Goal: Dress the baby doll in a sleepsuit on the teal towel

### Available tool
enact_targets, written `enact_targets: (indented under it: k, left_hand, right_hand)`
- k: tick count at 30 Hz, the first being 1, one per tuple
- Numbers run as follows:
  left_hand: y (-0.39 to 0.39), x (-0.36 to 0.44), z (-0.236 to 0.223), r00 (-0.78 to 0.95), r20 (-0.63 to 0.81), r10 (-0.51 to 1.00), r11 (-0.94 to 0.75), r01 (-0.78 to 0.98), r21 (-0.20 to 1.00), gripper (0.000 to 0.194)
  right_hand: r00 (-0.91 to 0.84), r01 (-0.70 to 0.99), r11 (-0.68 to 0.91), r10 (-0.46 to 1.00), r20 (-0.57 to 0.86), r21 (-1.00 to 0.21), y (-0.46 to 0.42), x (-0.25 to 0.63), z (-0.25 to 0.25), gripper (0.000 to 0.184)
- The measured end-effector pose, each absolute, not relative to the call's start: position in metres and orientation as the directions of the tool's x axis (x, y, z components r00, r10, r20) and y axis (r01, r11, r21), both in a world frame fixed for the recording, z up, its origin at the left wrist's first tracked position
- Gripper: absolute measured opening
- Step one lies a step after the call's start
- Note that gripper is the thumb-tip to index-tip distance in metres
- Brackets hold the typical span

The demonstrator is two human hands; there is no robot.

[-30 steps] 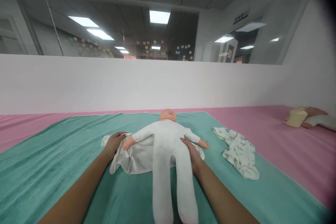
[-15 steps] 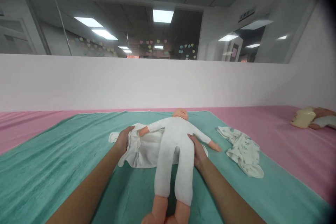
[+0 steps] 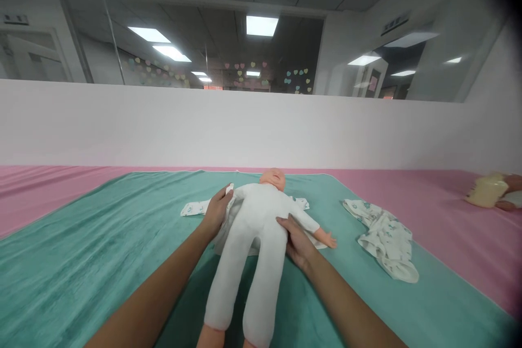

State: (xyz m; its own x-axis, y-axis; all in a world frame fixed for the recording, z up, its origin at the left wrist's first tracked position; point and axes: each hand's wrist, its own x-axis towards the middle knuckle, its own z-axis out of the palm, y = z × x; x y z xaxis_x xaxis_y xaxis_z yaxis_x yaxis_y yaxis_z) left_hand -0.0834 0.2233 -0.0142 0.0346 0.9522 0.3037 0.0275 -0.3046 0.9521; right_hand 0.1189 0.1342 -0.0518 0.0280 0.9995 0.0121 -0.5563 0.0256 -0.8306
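A baby doll [image 3: 261, 209] with a white cloth body lies on its back, head at the far end and legs toward me. Under its torso a white baby shirt [image 3: 196, 207] is spread, with a patterned sleeve showing on each side. My left hand [image 3: 217, 212] is closed on the shirt's front edge, lifted beside the doll's arm on the left; that arm's end is hidden. Against the doll's right-hand side in view, my right hand [image 3: 298, 242] grips the hip, thumb on top and fingers out of sight.
A crumpled patterned baby garment [image 3: 383, 239] lies to the right on the green cloth [image 3: 101, 250]. Beyond it, on the pink cover [image 3: 448, 217], is a second doll [image 3: 487, 190], partly cut off. A white low wall [image 3: 244, 130] with glass above stands behind.
My left hand has drawn the shirt edge up and inward over the doll's arm. The doll's body has shifted and tilted slightly. My right hand still holds its side.
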Motion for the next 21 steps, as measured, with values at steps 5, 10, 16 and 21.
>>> enact_targets:
  k: [5,10,16,21]
  left_hand:
    - [0.205,-0.073,0.001,0.268,0.378,0.886,-0.433,0.185,0.882,0.04]
    - [0.2,-0.064,0.0,0.288,0.384,0.877,-0.465,0.306,0.831,0.036]
    - [0.218,-0.075,-0.021,0.166,0.39,0.906,-0.424,0.37,0.827,0.031]
    - [0.231,-0.088,-0.028,-0.108,0.413,0.904,-0.342,0.394,0.853,0.028]
  right_hand:
    - [0.017,-0.537,-0.04,0.998,-0.059,-0.842,0.133,0.117,-0.053,0.047]
    - [0.018,-0.615,-0.097,0.99,-0.138,-0.782,0.139,0.111,-0.06,0.05]
    - [0.092,-0.573,-0.005,0.993,-0.07,-0.819,0.139,0.096,-0.06,0.063]
    - [0.074,-0.496,-0.02,0.995,-0.065,-0.868,0.135,0.106,-0.054,0.062]
